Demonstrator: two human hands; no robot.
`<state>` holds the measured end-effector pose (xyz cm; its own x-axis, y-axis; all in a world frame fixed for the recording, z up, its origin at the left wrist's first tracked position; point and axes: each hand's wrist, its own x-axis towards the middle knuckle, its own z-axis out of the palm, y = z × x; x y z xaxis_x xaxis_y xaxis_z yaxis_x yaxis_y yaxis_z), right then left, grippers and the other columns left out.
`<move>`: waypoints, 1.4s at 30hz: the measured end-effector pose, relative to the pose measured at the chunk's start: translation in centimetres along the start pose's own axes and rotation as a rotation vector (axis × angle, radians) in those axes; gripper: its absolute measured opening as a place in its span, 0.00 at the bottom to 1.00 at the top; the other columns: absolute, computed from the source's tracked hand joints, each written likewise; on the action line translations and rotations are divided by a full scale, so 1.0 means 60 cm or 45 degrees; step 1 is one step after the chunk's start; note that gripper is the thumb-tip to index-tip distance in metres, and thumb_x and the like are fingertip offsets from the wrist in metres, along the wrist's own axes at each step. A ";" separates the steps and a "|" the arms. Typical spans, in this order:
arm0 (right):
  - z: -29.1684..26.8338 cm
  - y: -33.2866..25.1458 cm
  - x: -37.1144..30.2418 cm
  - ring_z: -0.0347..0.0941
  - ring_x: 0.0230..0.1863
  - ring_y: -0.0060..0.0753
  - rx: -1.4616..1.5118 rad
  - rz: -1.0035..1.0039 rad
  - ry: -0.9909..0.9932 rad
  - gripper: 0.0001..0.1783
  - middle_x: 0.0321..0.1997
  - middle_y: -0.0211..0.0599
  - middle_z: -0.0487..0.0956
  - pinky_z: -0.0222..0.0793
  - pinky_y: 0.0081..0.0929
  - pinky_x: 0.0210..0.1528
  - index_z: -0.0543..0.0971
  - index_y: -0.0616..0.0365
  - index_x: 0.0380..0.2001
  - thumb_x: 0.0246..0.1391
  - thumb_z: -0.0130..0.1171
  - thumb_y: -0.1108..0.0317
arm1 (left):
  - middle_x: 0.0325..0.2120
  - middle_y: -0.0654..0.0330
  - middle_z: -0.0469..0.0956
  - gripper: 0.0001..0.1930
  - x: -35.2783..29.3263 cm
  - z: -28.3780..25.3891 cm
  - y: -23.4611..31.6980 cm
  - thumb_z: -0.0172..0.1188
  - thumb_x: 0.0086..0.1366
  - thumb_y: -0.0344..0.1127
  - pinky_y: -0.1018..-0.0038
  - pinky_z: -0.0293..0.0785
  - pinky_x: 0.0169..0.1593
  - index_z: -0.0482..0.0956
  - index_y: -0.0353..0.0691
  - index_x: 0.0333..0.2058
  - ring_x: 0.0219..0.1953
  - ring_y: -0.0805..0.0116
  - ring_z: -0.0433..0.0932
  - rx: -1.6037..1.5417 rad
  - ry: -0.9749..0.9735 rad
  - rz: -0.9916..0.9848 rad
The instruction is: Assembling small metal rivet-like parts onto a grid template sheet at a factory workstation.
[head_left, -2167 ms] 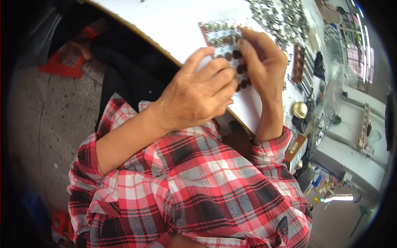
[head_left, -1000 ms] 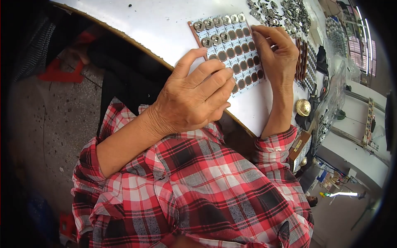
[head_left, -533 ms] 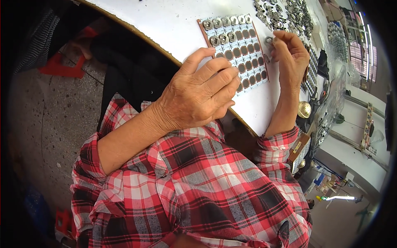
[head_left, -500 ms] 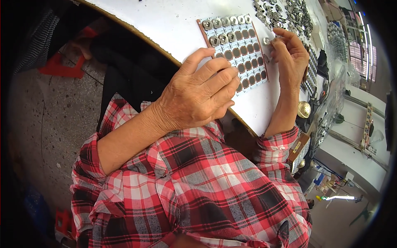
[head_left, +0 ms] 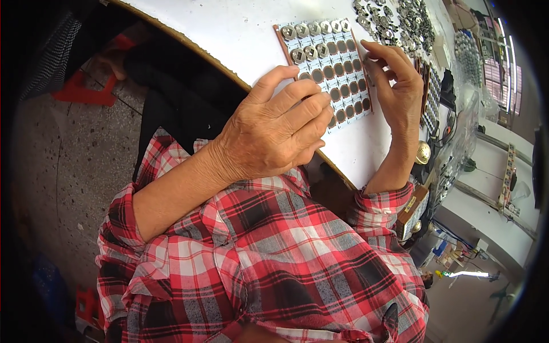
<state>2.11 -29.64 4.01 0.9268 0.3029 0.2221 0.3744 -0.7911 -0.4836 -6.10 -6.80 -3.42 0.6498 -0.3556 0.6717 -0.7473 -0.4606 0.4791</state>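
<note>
A circuit-board panel [head_left: 347,108] lies on the white table, with rows of round dark pads. Shiny metal coin-cell clips [head_left: 310,52] fill its far row and the left part of the second. My left hand [head_left: 280,123] bends over the panel's near left side, fingers curled and bearing on it; some fingertips are hidden. Beside the panel's right edge is my right hand [head_left: 394,74], index finger and thumb drawn together. Whatever lies between those fingertips is too hidden to name.
Loose metal clips [head_left: 414,23] lie heaped beyond the panel. More boards [head_left: 430,94] stand right of my right hand, near a round brass-coloured object [head_left: 422,152]. The table's worn edge [head_left: 189,43] runs along the left, with a red stool [head_left: 86,91] below.
My right hand has shifted slightly left and closer to the panel's right edge. The metal clip seen at its fingertips before is hidden now. The panel has slid slightly; my left hand stays put.
</note>
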 end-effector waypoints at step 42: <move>0.060 -0.053 0.004 0.77 0.35 0.13 0.546 0.201 0.068 0.08 0.36 0.28 0.86 0.71 0.13 0.38 0.86 0.61 0.43 0.59 0.68 0.76 | 0.55 0.53 0.79 0.26 -0.002 0.003 0.003 0.73 0.45 0.39 0.52 0.64 0.67 0.83 0.39 0.45 0.63 0.56 0.75 0.023 -0.001 -0.023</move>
<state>1.24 -25.13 2.59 0.9749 0.1597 0.1553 0.2175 -0.5307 -0.8192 -6.28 -7.02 -3.50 0.6633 -0.3476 0.6627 -0.7327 -0.4815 0.4809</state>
